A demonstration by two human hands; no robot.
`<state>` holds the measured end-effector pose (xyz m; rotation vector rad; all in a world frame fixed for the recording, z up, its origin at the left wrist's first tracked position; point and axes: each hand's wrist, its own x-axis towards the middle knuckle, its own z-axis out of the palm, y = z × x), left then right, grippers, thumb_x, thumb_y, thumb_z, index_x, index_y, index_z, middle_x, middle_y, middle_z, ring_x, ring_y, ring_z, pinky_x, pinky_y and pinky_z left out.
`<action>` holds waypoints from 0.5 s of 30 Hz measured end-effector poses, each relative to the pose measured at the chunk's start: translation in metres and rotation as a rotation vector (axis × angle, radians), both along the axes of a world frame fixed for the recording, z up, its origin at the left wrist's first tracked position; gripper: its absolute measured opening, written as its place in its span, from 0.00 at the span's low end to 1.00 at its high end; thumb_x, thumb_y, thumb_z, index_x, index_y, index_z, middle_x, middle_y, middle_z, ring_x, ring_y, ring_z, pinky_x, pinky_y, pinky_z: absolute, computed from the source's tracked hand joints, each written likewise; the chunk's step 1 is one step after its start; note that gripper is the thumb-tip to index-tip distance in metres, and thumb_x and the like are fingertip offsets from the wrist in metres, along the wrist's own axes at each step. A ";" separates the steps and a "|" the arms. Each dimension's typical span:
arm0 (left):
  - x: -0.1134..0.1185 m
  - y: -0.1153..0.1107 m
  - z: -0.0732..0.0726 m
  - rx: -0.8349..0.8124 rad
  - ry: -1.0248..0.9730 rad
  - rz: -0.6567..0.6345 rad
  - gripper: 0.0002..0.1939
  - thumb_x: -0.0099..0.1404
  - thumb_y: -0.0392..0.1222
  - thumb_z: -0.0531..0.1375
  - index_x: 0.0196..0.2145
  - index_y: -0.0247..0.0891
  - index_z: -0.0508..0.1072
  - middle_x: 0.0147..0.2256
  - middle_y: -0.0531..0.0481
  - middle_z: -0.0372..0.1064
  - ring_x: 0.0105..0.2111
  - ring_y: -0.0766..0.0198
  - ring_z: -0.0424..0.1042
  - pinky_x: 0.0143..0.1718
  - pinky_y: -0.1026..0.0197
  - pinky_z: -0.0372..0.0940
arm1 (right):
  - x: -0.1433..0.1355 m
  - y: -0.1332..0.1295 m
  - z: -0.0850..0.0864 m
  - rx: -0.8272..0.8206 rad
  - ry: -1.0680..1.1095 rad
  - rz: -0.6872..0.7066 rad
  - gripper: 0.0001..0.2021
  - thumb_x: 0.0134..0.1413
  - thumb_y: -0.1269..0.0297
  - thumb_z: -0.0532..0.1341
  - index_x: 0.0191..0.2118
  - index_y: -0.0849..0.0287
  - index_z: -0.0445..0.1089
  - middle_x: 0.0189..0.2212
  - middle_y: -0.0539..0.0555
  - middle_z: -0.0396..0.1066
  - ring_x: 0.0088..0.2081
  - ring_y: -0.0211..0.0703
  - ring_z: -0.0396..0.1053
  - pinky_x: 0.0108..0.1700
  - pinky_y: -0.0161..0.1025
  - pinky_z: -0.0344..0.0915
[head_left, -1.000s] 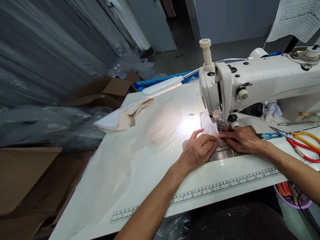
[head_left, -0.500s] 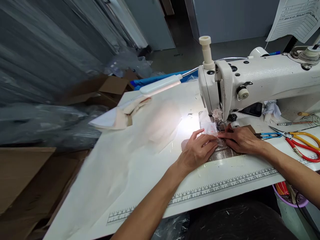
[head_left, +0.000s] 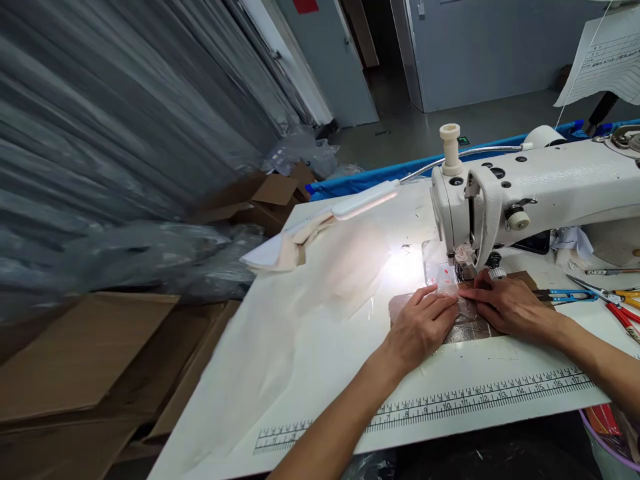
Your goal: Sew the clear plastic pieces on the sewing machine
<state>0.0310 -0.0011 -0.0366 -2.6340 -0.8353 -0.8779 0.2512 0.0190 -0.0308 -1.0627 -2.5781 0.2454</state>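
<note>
A white sewing machine [head_left: 550, 193] stands at the right of the table. Under its needle area lies a thin, sheer pale fabric [head_left: 445, 277] with small red marks. My left hand [head_left: 425, 323] rests on the fabric's left part, fingers bent and close together, pressing it down. Just right of the presser foot [head_left: 466, 270], my right hand [head_left: 510, 303] pinches the fabric's edge between thumb and fingers. The two hands' fingertips are close to each other. Beneath them is a brownish, shiny plate [head_left: 467, 331]. Fine detail at the fingertips is too small to tell.
Blue snips [head_left: 570, 295] and red-handled scissors [head_left: 623, 320] lie right of my right hand. A lamp [head_left: 365, 201] glows over the table [head_left: 310, 360]. A ruler strip [head_left: 450, 403] runs along the front edge. Cardboard boxes [head_left: 85, 353] and plastic are at left.
The whole view has shifted, so the machine, table and hands appear lower and farther right. My left hand's fingers are drawn closer together. Both hands remain at the fabric.
</note>
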 end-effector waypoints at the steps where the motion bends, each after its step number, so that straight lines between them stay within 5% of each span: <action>1: 0.000 0.000 0.000 -0.026 -0.021 0.005 0.08 0.70 0.30 0.54 0.38 0.37 0.72 0.37 0.53 0.78 0.36 0.66 0.77 0.46 0.56 0.71 | 0.000 0.000 0.000 0.002 -0.006 -0.004 0.18 0.65 0.65 0.50 0.53 0.56 0.73 0.39 0.61 0.71 0.31 0.44 0.67 0.29 0.39 0.63; 15: 0.001 0.004 -0.004 -0.063 -0.102 -0.034 0.05 0.70 0.31 0.56 0.40 0.36 0.71 0.38 0.50 0.77 0.40 0.65 0.77 0.54 0.51 0.67 | 0.005 0.004 0.011 -0.200 0.164 -0.062 0.17 0.64 0.67 0.52 0.51 0.59 0.75 0.33 0.55 0.70 0.30 0.38 0.65 0.34 0.36 0.63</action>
